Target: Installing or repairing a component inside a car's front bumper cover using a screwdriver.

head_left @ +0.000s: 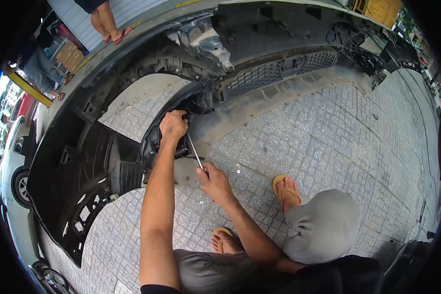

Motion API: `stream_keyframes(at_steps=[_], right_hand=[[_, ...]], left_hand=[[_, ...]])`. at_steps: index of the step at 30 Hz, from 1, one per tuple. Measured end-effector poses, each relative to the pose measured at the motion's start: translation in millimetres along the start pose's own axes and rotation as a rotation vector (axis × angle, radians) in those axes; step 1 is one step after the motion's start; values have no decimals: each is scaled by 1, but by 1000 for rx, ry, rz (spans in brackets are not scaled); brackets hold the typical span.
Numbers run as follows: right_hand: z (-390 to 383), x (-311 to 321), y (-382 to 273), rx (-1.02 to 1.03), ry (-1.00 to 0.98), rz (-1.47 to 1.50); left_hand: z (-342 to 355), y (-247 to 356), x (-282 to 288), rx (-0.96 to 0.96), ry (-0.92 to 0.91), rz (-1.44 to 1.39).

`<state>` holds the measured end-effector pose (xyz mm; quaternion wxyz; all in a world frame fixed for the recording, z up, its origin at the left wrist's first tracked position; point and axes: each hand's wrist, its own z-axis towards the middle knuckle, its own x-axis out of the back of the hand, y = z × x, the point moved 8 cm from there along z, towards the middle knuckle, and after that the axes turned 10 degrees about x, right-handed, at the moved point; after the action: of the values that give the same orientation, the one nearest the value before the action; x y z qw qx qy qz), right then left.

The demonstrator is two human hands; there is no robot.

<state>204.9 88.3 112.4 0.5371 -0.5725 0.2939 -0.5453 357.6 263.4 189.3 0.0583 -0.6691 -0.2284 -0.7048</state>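
Observation:
A large black car bumper (pixel 259 36) lies on the paving in front of me, its inner side showing. My left hand (pixel 174 126) is closed over a black plastic part (pixel 154 132) near the bumper's left opening; its fingertips are partly hidden. My right hand (pixel 215 185) is wrapped round the handle of a screwdriver (pixel 196 150). The metal shaft slants up and left to the black part beneath my left hand, where the tip is hard to make out. A honeycomb grille (pixel 279 68) runs along the bumper's middle.
Small pale pieces, one a round washer-like bit (pixel 238 171), lie on the paving (pixel 299 142). My sandalled feet and grey-clad knee (pixel 323 225) are close by. Two people stand beyond the bumper, one in red sandals (pixel 122 35). A white car (pixel 14 171) is at the left.

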Motion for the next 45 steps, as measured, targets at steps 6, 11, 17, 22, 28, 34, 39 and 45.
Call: stream_keyframes(at_steps=[6,11,17,22,28,34,39,45], right_hand=[[-4,-22,2,-354,-87,435],[-14,-36,17,-481,-96,1001],[12,-21,15,-157,-158,67],[5,-37,7,-411,-187,620],[10,-36,10,-435,-253,824],[42,-41,17,-414,-331,588],[44,-38,20,-458,-390,708],[38,-50,25,-506,-445,692]], left_hand=[[1,-25,-8,24,-3,47],[0,-20,-14,12,-27,56],[3,-23,-17,64,-26,44],[1,-30,-18,74,-13,11],[-5,-21,-17,67,-30,20],[-79,7,7,-230,213,-133],[-242,-32,6,-42,210,-851],[-281,-30,-114,845,-608,-2144]])
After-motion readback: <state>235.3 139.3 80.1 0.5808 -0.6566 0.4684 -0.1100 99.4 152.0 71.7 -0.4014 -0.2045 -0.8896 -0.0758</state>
